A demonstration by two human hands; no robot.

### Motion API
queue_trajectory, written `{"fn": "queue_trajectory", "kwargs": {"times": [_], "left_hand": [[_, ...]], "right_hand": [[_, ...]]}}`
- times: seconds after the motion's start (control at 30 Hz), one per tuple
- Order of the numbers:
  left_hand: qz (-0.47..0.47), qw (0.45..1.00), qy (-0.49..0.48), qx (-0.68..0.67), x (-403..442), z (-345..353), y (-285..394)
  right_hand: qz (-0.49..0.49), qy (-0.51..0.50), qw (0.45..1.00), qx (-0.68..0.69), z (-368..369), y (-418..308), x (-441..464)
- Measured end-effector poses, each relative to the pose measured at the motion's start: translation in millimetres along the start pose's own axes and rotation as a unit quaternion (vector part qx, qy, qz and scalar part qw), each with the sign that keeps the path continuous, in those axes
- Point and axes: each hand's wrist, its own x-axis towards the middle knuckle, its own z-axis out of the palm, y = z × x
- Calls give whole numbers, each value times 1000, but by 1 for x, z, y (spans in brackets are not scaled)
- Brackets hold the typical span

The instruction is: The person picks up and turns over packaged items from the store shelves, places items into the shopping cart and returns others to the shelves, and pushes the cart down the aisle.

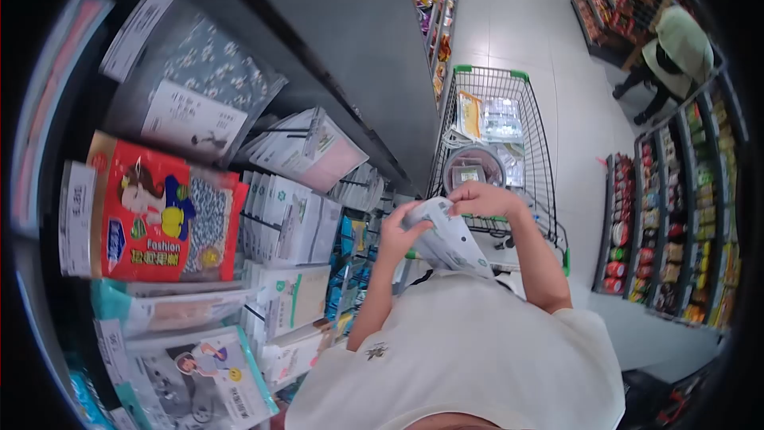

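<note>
Gripping a white printed packet [452, 240], both your hands are just at the near side of the shopping cart [543, 151], between it and your pale shirt [461, 342]. Your left hand [403, 227] has its grip closed on the packet's left edge, thumb over the printed face; your right hand [481, 200] pinches the upper edge, on the side closest to the cart. You have the packet tilted, its lower end by your shirt and its upper end toward the cart.

Inside the cart, near your hands, you can see a round tub [500, 164] with a small item in it. Toward the cart's far end lie a yellow-and-white pack [469, 115] on its left and clear packs [502, 115] on its right.

To your cart's left, packets hang on a display; 2 of them, a red pack [159, 211] marked "Fashion" and a grey floral pack [207, 72], are well apart from the cart. To its right, across the tiled floor [577, 131], stands a stocked shelf [672, 215]; a person [683, 40] in a pale top is right of the cart's far end.
</note>
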Motion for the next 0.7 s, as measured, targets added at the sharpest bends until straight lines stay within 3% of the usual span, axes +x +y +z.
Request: {"fn": "queue_trajectory", "kwargs": {"times": [0.03, 0.1, 0.13, 0.2, 0.23, 0.3, 0.37, 0.43, 0.47, 0.5, 0.53, 0.57, 0.63, 0.7], "left_hand": [[5, 1000, 23, -12, -4, -9, 4], [-91, 994, -55, 19, -16, -32, 14], [-88, 996, -25, 0, -21, -39, 20], [-115, 988, -101, 14, -35, -51, 31], [-115, 991, -66, -3, -41, -55, 32], [-147, 979, -130, 54, -56, -63, 31], [-125, 988, -90, 13, -70, -64, 20], [-154, 987, -43, 37, -79, -70, 19], [-158, 986, -30, 34, -84, -72, 15], [-153, 987, 45, 14, -89, -74, 10], [-146, 982, 117, -6, -94, -76, 7], [-149, 981, 125, -8, -99, -78, 3], [-125, 941, 292, -119, -107, -87, 4], [-153, 929, 316, -118, -113, -100, 0]], "right_hand": [[6, -15, 998, -65, 4, -10, 5], [19, -18, 990, -140, 16, -14, 15], [16, -26, 984, -174, 22, -20, 19], [9, -49, 971, -233, 35, -22, 29], [14, -82, 964, -252, 44, -25, 34], [-4, -55, 959, -279, 65, -31, 46], [16, -91, 945, -314, 78, -35, 59], [-10, -35, 947, -320, 92, -38, 71], [29, -5, 944, -329, 99, -47, 75], [28, -16, 943, -330, 101, -42, 83], [-69, 40, 920, -384, 100, -33, 91], [-165, 97, 882, -430, 101, -29, 98], [-124, 85, 895, -420, 111, -42, 107], [-205, 117, 874, -424, 118, -39, 120]]}}
